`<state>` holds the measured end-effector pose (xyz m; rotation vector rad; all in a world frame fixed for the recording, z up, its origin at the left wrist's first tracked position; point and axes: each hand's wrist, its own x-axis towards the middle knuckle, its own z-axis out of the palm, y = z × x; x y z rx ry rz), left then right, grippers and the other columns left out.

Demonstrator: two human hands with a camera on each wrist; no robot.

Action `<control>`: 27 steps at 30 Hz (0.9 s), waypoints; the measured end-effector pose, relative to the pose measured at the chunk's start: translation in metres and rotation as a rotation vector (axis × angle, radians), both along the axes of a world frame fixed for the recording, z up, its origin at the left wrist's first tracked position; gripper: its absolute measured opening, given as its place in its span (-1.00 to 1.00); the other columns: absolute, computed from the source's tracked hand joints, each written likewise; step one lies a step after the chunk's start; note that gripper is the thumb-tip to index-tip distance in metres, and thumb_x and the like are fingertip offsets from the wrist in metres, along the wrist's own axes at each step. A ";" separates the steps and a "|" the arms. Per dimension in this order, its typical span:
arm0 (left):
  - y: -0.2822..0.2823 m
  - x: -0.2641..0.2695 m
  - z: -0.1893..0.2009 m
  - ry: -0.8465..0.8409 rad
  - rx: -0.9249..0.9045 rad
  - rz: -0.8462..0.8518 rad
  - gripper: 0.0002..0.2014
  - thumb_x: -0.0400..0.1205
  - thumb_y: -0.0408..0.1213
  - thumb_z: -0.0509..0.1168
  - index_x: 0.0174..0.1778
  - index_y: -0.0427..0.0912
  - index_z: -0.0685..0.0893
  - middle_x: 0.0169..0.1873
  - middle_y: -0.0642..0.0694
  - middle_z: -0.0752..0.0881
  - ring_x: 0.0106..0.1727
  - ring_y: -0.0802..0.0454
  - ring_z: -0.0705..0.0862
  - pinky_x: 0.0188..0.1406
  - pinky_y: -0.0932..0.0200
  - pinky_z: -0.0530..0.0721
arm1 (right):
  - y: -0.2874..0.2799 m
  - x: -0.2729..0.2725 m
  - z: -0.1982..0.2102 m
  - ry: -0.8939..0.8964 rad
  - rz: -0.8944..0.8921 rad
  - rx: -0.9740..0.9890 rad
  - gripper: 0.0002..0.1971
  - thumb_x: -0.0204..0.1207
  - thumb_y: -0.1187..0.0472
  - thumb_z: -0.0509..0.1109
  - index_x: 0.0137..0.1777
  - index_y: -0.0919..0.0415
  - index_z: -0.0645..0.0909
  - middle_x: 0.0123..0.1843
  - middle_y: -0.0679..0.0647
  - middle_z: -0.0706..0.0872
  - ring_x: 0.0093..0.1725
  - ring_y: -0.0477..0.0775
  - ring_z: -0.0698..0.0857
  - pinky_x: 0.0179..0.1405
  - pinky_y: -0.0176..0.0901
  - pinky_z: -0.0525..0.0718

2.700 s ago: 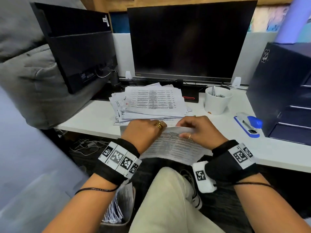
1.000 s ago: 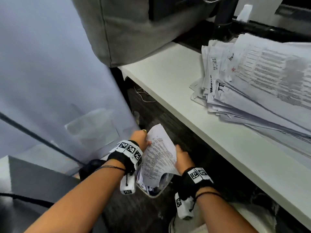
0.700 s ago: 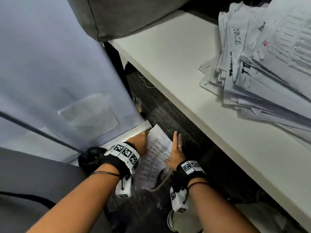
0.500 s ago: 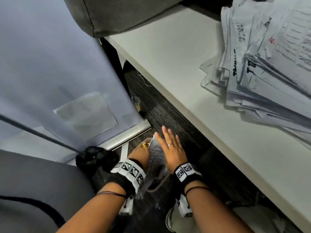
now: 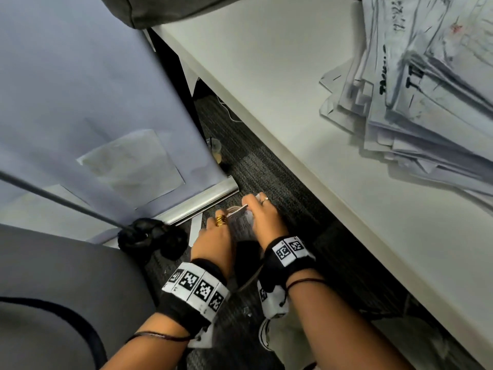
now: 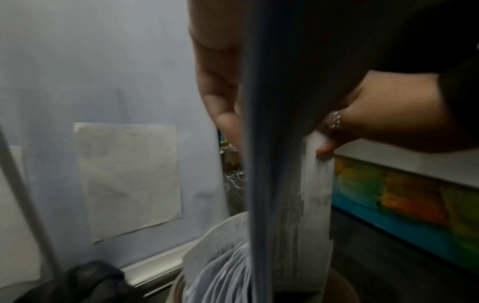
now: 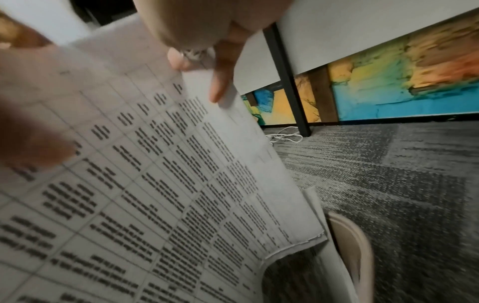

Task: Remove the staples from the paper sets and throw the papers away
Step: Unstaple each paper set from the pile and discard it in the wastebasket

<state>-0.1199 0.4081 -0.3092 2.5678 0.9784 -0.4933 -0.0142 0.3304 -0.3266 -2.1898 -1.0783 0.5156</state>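
My left hand (image 5: 213,236) and right hand (image 5: 262,218) pinch the printed white paper sheets (image 7: 160,184) upright, their lower edge inside the beige plastic bin (image 7: 355,252) under the desk. Crammed papers there could catch them, spilling pages onto the carpet.

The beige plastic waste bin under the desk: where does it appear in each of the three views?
Head: mostly hidden beneath both hands; only a strip of rim of the beige plastic waste bin shows, low centre.
Left wrist: bottom centre, stuffed with paper.
Right wrist: lower right, curved rim.
Shared landmark: the printed sheets entering it.
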 end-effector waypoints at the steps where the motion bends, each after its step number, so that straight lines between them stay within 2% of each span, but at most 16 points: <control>1: 0.001 -0.007 -0.002 -0.012 0.002 0.022 -0.42 0.66 -0.23 0.15 0.56 -0.17 0.07 0.36 -0.22 0.38 0.23 -0.26 0.57 0.16 -0.08 0.54 | 0.000 0.002 0.001 0.024 -0.020 -0.004 -0.67 0.60 0.41 0.09 0.32 0.30 0.50 0.09 0.10 0.49 0.13 0.10 0.52 -0.04 -0.34 0.34; 3: 0.000 -0.016 -0.012 0.007 -0.041 0.061 -0.40 0.69 -0.24 0.12 0.59 -0.09 -0.03 0.39 -0.22 0.41 0.26 -0.27 0.58 0.19 -0.09 0.53 | -0.006 0.005 -0.008 0.042 -0.031 -0.047 -0.64 0.52 0.49 0.12 0.29 0.35 0.50 0.20 0.30 0.49 0.20 0.22 0.55 0.01 -0.24 0.42; 4: -0.001 -0.018 -0.017 0.017 -0.102 0.079 -0.40 0.70 -0.25 0.10 0.60 -0.06 -0.04 0.41 -0.23 0.42 0.27 -0.27 0.59 0.21 -0.09 0.53 | -0.009 0.006 -0.014 0.083 -0.050 -0.104 -0.61 0.51 0.50 0.14 0.33 0.33 0.47 0.30 0.33 0.45 0.26 0.25 0.53 0.06 -0.20 0.44; 5: -0.002 -0.018 -0.025 0.023 -0.166 0.105 -0.43 0.71 -0.26 0.07 0.60 -0.03 -0.02 0.43 -0.24 0.42 0.30 -0.27 0.58 0.27 -0.10 0.53 | -0.013 0.006 -0.022 0.119 -0.070 -0.178 -0.55 0.52 0.51 0.17 0.42 0.29 0.41 0.46 0.32 0.34 0.38 0.26 0.45 0.20 -0.15 0.43; 6: -0.004 -0.018 -0.033 0.023 -0.220 0.111 -0.47 0.73 -0.26 0.02 0.61 -0.01 0.02 0.47 -0.24 0.39 0.35 -0.26 0.54 0.34 -0.13 0.48 | -0.017 0.005 -0.031 0.093 -0.065 -0.253 -0.44 0.52 0.49 0.21 0.52 0.21 0.31 0.61 0.27 0.12 0.52 0.26 0.30 0.40 -0.08 0.36; 7: -0.006 -0.018 -0.044 0.045 -0.234 0.100 -0.49 0.74 -0.26 -0.02 0.62 -0.01 0.02 0.51 -0.24 0.32 0.43 -0.25 0.45 0.41 -0.15 0.40 | -0.019 0.003 -0.038 0.021 -0.013 -0.327 -0.33 0.52 0.46 0.25 0.61 0.10 0.17 0.68 0.18 -0.11 0.63 0.24 0.10 0.54 0.04 0.20; 8: -0.009 -0.017 -0.052 0.079 -0.223 0.070 -0.47 0.75 -0.26 -0.03 0.64 -0.04 -0.03 0.57 -0.22 0.22 0.52 -0.22 0.33 0.48 -0.18 0.32 | -0.022 0.000 -0.045 -0.038 0.068 -0.397 -0.23 0.52 0.44 0.27 0.65 0.01 0.03 0.69 0.09 -0.26 0.66 0.23 -0.09 0.60 0.14 0.03; 9: -0.014 -0.018 -0.060 0.134 -0.174 0.026 -0.42 0.74 -0.25 -0.01 0.64 -0.08 -0.11 0.61 -0.19 0.09 0.59 -0.19 0.18 0.53 -0.21 0.22 | -0.023 -0.004 -0.050 -0.061 0.149 -0.467 -0.16 0.52 0.42 0.28 0.66 -0.06 -0.07 0.68 0.02 -0.31 0.66 0.23 -0.20 0.61 0.19 -0.09; 11: -0.022 -0.028 -0.080 0.245 -0.099 -0.037 -0.36 0.72 -0.21 0.01 0.64 -0.12 -0.20 0.64 -0.11 -0.10 0.64 -0.16 -0.06 0.56 -0.26 0.07 | -0.026 -0.011 -0.058 -0.057 0.285 -0.649 -0.16 0.53 0.31 0.31 0.66 -0.05 -0.12 0.70 -0.01 -0.24 0.66 0.22 -0.24 0.59 0.23 -0.18; 13: -0.025 -0.039 -0.096 0.345 -0.094 -0.041 -0.37 0.73 -0.12 -0.01 0.64 -0.10 -0.19 0.64 -0.11 -0.20 0.64 -0.19 -0.16 0.56 -0.29 0.04 | -0.026 -0.017 -0.062 -0.060 0.337 -0.764 -0.19 0.56 0.13 0.33 0.66 -0.01 -0.11 0.70 0.01 -0.20 0.66 0.24 -0.23 0.57 0.28 -0.20; 16: -0.014 -0.043 -0.085 0.337 -0.067 -0.018 -0.31 0.70 -0.02 0.04 0.63 -0.03 -0.22 0.63 -0.14 -0.24 0.64 -0.21 -0.20 0.58 -0.21 0.06 | -0.015 -0.022 -0.042 -0.114 0.297 -0.665 -0.25 0.59 0.10 0.30 0.66 -0.01 -0.06 0.70 0.08 -0.16 0.66 0.27 -0.16 0.58 0.28 -0.08; 19: 0.000 -0.036 -0.034 0.122 0.052 -0.039 -0.30 0.68 -0.05 0.09 0.64 -0.03 -0.16 0.63 -0.19 -0.17 0.63 -0.21 -0.10 0.57 -0.09 0.11 | 0.000 -0.023 0.012 -0.229 0.144 -0.445 -0.44 0.62 0.19 0.23 0.59 0.15 0.18 0.67 0.19 0.07 0.63 0.24 0.10 0.53 0.14 0.20; 21: 0.004 -0.034 0.009 -0.143 0.141 -0.040 -0.35 0.65 -0.13 0.15 0.64 -0.11 0.05 0.61 -0.25 0.03 0.59 -0.24 0.07 0.53 -0.08 0.21 | 0.000 -0.031 0.055 -0.338 0.060 -0.301 -0.58 0.63 0.20 0.20 0.47 0.22 0.34 0.54 0.23 0.32 0.49 0.25 0.34 0.38 0.07 0.38; 24: 0.003 -0.026 0.069 -0.501 0.219 -0.052 -0.49 0.58 -0.32 0.25 0.49 -0.22 0.42 0.50 -0.32 0.33 0.47 -0.30 0.32 0.45 -0.12 0.34 | -0.010 -0.050 0.106 -0.491 -0.055 -0.088 -0.73 0.59 0.22 0.22 0.23 0.29 0.54 0.22 0.25 0.61 0.19 0.26 0.60 0.10 0.04 0.59; 27: -0.001 -0.016 0.127 -0.732 0.227 -0.115 -0.53 0.53 -0.42 0.28 0.41 -0.23 0.53 0.42 -0.31 0.43 0.41 -0.30 0.39 0.38 -0.15 0.41 | -0.032 -0.071 0.154 -0.609 -0.167 0.091 -0.74 0.47 0.17 0.15 -0.11 0.24 0.65 -0.16 0.16 0.69 -0.19 0.16 0.71 -0.28 -0.13 0.68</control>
